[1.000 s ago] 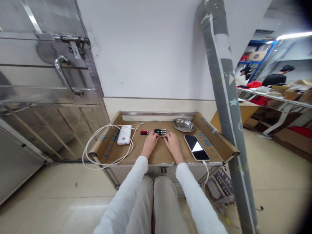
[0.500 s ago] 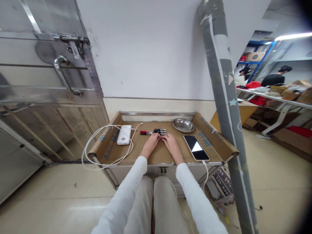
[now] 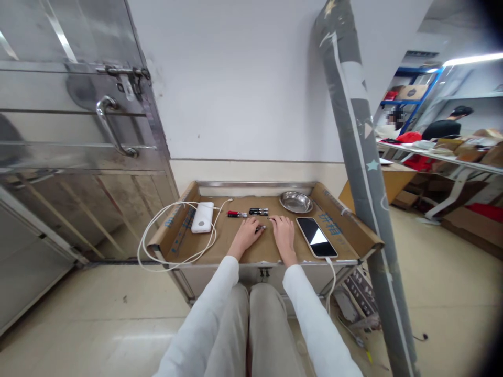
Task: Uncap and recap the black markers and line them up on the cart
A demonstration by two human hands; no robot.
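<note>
My left hand (image 3: pixel 247 234) rests on the cardboard-lined tray (image 3: pixel 346 220), its fingers curled on a small black cylinder (image 3: pixel 260 229) that sticks out to the right. Just right of that piece, my right hand (image 3: pixel 283 231) lies flat with its fingers stretched forward. Beyond the hands lie a red-and-black cylinder (image 3: pixel 234 214) and a short row of black cylinders (image 3: pixel 259 211). Both arms are in white sleeves.
A white power bank (image 3: pixel 202 218) with a looping white cable (image 3: pixel 157 248) sits on the tray's left. A metal bowl (image 3: pixel 296 201) and a phone (image 3: pixel 316 237) are on its right. A grey wrapped pole (image 3: pixel 361 173) leans at the right. People work at a far bench.
Both hands have drawn back toward me from the row of cylinders. One black cylinder has come away with my left hand. The row beyond looks shorter.
</note>
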